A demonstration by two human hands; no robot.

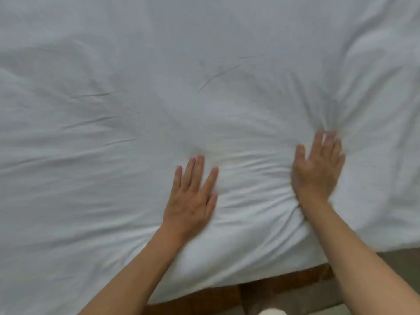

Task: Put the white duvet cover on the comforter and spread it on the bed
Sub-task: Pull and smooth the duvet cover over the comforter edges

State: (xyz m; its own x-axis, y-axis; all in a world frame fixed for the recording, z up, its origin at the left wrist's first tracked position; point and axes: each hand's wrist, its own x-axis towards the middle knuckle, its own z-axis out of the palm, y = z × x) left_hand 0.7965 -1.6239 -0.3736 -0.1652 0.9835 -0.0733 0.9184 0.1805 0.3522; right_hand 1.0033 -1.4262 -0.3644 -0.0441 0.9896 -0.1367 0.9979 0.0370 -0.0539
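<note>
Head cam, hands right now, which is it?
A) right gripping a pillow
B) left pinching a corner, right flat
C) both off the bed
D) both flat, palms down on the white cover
D: the left hand and the right hand both lie open, fingers spread, pressed on the white duvet cover, with creases fanning out around them near the bed's near edge.

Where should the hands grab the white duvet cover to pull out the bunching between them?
Probably the near edge of the duvet cover, where it hangs over the bedside, coming from the person's side. Creases fan out between the flat left hand and right hand; that hem is the only free edge in view, so pinching it below each hand and pulling outward should work.
</note>
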